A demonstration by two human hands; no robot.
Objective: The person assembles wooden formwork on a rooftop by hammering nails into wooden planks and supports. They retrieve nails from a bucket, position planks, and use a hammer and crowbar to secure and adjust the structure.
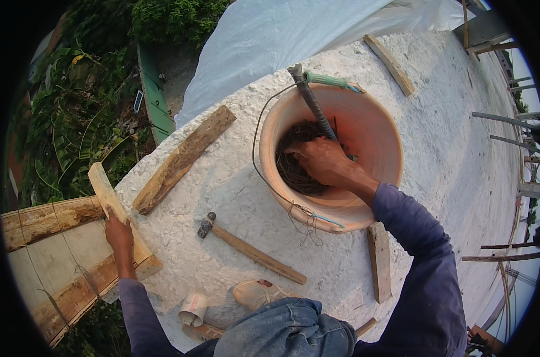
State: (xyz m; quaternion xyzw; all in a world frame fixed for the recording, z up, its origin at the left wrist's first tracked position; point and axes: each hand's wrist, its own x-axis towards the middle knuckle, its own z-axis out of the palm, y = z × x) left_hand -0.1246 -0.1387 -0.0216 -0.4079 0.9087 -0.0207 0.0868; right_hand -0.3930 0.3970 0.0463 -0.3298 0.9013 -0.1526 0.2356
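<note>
My right hand (325, 160) reaches down into an orange-pink bucket (374, 113), its fingers curled against a tangle of thin dark metal pieces (303, 184), nails or bits of wire. What the fingertips pinch, if anything, is hidden. A dark ribbed steel bar (313, 101) leans out over the bucket's rim beside that hand. Off to the left, my left hand (120, 235) grips a pale wooden plank (140, 245) that lies across the end of a timber formwork (55, 205). Between the two hands, a ball-peen hammer (255, 253) with a wooden handle lies on the rough concrete.
Rough pale concrete (442, 154) spreads around the bucket. Loose wood pieces (183, 157) lie on it, one by the bucket's right side (379, 262). A white cup (193, 309) stands near my shoes (258, 294). Beyond the left edge, greenery (73, 119) lies below; plastic sheeting (264, 35) covers the back.
</note>
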